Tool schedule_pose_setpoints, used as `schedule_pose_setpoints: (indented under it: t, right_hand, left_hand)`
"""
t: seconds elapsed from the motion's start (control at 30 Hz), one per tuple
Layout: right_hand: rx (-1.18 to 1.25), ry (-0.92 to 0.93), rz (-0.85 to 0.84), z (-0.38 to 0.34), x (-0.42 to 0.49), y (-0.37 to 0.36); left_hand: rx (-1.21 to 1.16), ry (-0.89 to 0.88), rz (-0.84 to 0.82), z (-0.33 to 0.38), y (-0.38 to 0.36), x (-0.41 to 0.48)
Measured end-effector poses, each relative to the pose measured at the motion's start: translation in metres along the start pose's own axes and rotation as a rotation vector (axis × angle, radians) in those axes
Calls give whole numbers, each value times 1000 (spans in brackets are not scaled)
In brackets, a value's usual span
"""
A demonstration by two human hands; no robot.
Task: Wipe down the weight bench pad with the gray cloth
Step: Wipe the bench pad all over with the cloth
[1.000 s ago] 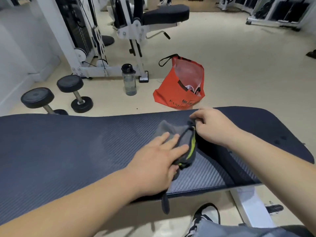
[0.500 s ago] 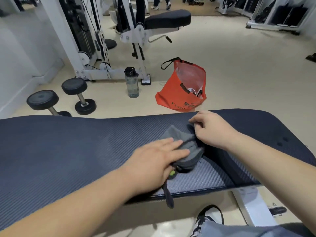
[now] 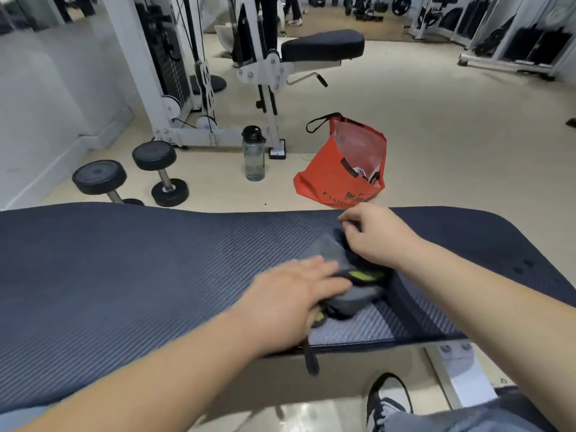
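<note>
The dark ribbed weight bench pad (image 3: 124, 275) runs across the view in front of me. A bunched gray cloth (image 3: 352, 294) with a lime-green edge lies on the pad, right of its middle. My left hand (image 3: 290, 304) presses flat on the cloth's near left part, fingers stretched out. My right hand (image 3: 377, 238) pinches the far upper edge of the cloth between thumb and fingers. A dark strap of the cloth hangs over the pad's near edge.
On the floor beyond the pad stand an orange bag (image 3: 343, 169), a clear water bottle (image 3: 254, 154) and two black dumbbells (image 3: 131, 176). A white cable machine (image 3: 187, 88) with a black seat stands farther back. My shoe (image 3: 386, 400) is under the near edge.
Both hands have kept hold of the cloth while folding and bunching it. The green edge has turned from upright to lying flat between the hands.
</note>
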State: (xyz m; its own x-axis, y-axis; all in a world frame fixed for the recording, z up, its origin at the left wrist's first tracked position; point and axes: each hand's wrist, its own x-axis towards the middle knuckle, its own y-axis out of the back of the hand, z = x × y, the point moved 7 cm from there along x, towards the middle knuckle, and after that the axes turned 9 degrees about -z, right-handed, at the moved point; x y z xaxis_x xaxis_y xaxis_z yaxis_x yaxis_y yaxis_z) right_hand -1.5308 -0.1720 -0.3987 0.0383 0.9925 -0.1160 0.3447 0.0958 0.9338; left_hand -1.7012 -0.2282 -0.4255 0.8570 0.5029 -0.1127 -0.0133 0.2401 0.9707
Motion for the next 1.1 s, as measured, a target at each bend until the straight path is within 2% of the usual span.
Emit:
schedule_pose_setpoints:
  t: [0.1,0.17,0.2,0.23,0.33,0.37,0.43,0.53,0.57,0.63,0.73,0.8,0.83,0.9,0.97,1.03,1.1]
  right_hand:
    - [22,39,-50,-15,-2,-6]
    - [29,47,-82,-20,-2,-6]
    - [23,58,-88,-22,-1,-7]
    - [12,72,-93,-23,0,-8]
    - [-28,108,-96,-24,2,-13]
    - [-34,109,-96,-23,3,-14]
    - [-23,103,-81,-22,4,-12]
    - [10,116,-61,-25,4,-9]
    - [14,138,-59,-29,2,-9]
    - [25,203,-36,-42,-2,-10]
    - [37,296,5,-62,-11,-6]
    - [-23,275,-42,-68,-18,-4]
    - [-89,239,-91,-69,-22,-4]
    - [-203,167,-171,-70,-32,-2]
    - [-219,204,-169,-80,-47,0]
    - [-241,296,-253,-95,-65,-12]
    - [-308,328,-432,-102,-80,-35]
  left_hand:
    - [51,413,16,-56,15,-11]
    - [89,585,-23,-65,20,-23]
    - [104,584,-55,-56,17,-28]
    - [110,511,-79,-42,13,-32]
    - [8,131,-91,-7,8,-39]
    - [-30,79,-78,-14,10,-40]
    - [-57,189,-12,-51,15,-36]
    - [23,581,34,-104,17,-42]
    - [42,643,26,-103,16,-42]
    - [63,611,7,-75,14,-35]
    - [-7,249,9,-16,4,-17]
    - [-195,44,-15,-2,5,-10]
    - [-359,6,-25,-5,11,-9]
    - [-826,94,-22,-23,23,-14]
    - [-1064,239,76,-45,33,-23]
    - [-905,344,198,-65,41,-31]
    - [-683,409,213,-73,42,-33]
